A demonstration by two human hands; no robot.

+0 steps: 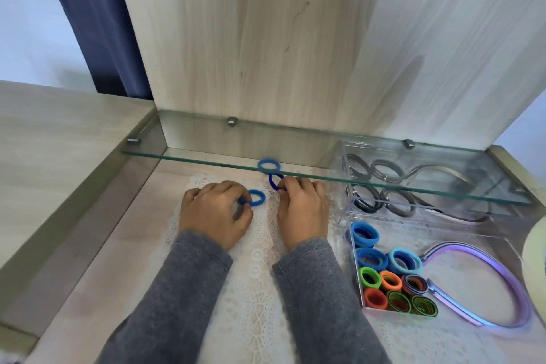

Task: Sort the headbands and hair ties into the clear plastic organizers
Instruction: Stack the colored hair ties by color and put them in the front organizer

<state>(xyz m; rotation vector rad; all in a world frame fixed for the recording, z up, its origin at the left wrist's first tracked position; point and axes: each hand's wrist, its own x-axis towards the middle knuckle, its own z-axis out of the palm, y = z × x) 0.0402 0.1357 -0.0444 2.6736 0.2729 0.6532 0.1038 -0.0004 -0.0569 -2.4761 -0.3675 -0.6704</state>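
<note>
Two hands work low on a lace mat (251, 289) that covers part of the counter (118, 260). A blue curtain (97, 23) hangs at far left, its top cut off by the frame. Grey sleeves (183, 289) hide both wrists. The left hand (212, 210) lies knuckles up, its thumb and forefinger pinching a blue tie (255, 198) by its near rim; the rest of that loop rests flat on the mat, and the other fingers curl under out of sight. Just right of it a third tie (269, 164), lighter blue, lies farther back, and the green edge of the glass shelf (192, 160) crosses it, so its near side is hard to read. Below it a dark tie (274, 181) stands tilted, pinched at its right side by the fingertips of the right hand (302, 207). That hand's thumb is hidden beneath the palm. The two hands are near each other but apart. Farther right, under the shelf, a rear organizer (344, 195) holds dark headbands (387, 170), which are blurred by the glass and by reflections. Nearer sits a front organizer (366, 308) packed with upright sorted ties (370, 258) in blue, green, orange and darker tones. A purple headband (514, 284) curves beside them, and I cannot tell whether it lies inside that clear box or beside it. A pale round thing (536, 263) is cut off at the right edge and cannot be identified.
</note>
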